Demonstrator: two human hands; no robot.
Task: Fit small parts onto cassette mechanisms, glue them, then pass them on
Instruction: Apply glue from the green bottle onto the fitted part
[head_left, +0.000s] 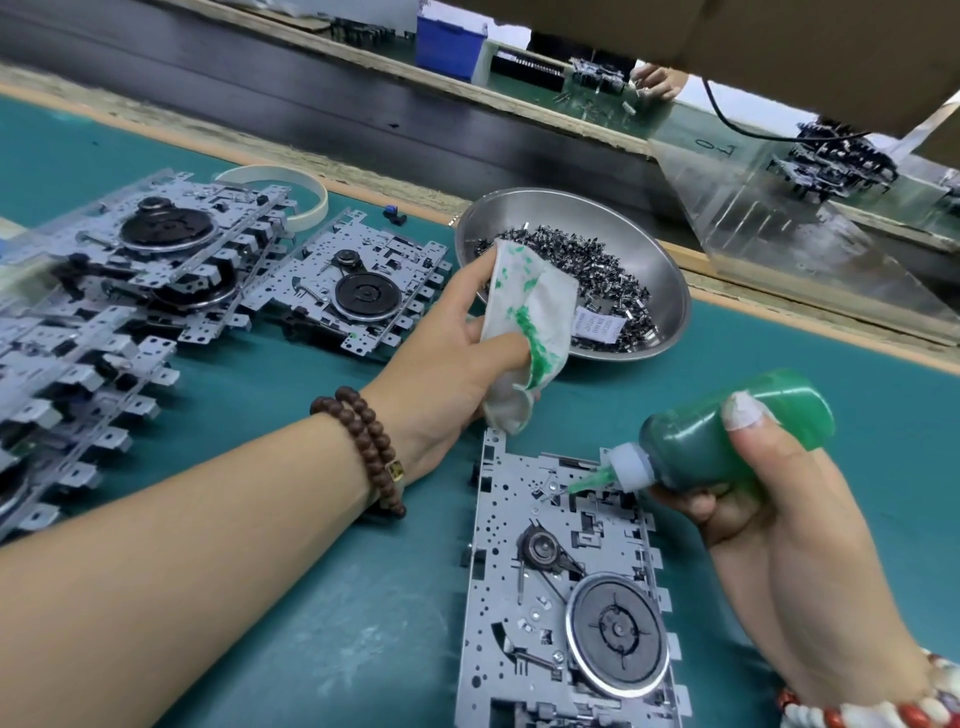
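Over mechanism (566, 587): R hand (795, 514) grips glue bottle (727, 436), L hand (457, 358) grips rag (524, 322).

Teal counter (311, 597) with a worn wooden edge strip along the far side. Off-white tape ring (306, 195) lying flat near that edge, small blue-black piece (393, 212) just beside it. Dark conveyor belt (260, 88) beyond the strip — clear plastic box (779, 208) at its right end. Blue bin (449, 44) far back, black cable (748, 130) hanging under a brown overhead panel (779, 47).
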